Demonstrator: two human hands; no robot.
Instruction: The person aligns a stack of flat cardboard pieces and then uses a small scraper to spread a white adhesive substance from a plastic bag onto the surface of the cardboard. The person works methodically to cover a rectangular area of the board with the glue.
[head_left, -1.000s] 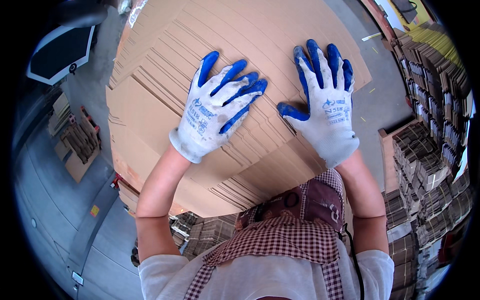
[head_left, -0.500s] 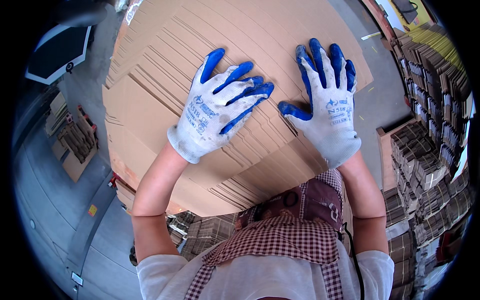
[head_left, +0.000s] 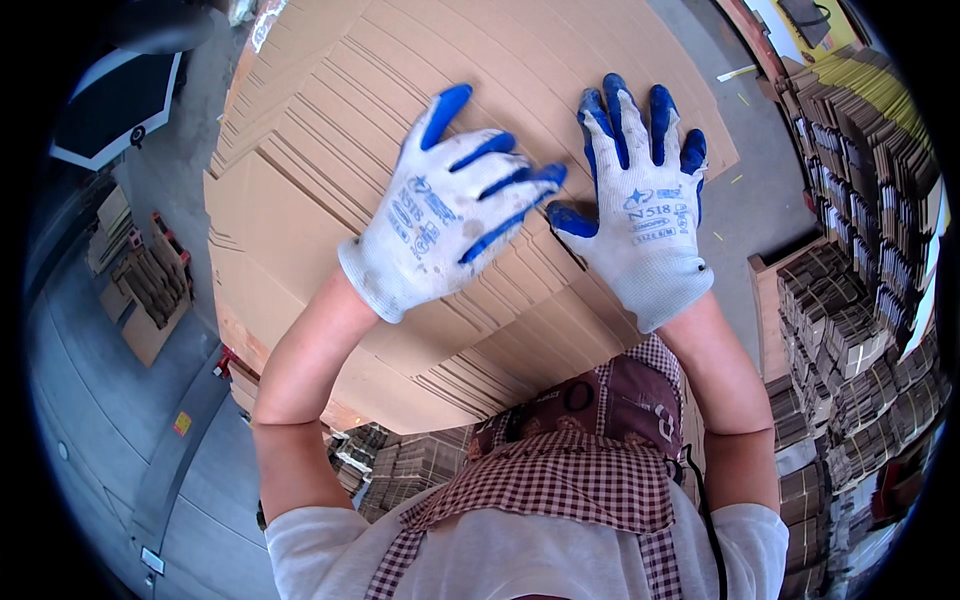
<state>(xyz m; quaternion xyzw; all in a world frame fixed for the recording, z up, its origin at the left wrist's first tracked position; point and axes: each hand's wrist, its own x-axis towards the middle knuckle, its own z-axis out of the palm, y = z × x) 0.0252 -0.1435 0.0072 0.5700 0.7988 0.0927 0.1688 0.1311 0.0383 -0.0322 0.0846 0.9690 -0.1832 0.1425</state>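
Hands in two white knit gloves with blue-coated fingers lie flat on a tall stack of flattened brown cardboard sheets (head_left: 330,200), which fills the upper middle of the head view in front of the person. The left hand (head_left: 440,215) rests with its fingers spread and angled toward the right; the right hand (head_left: 640,210) lies just beside it, fingers splayed and pointing up, thumb tip near the left hand's fingertips. Both hands are open, pressing on the top sheets and clasping nothing. Each glove bears a blue printed mark on its back. A checked apron (head_left: 560,490) over a white shirt shows at the lower edge. Rows of bundled cardboard stacks (head_left: 860,300) line the right side on the grey floor (head_left: 90,400). One small yellow-and-red label (head_left: 182,423) sits on a grey rail at lower left.
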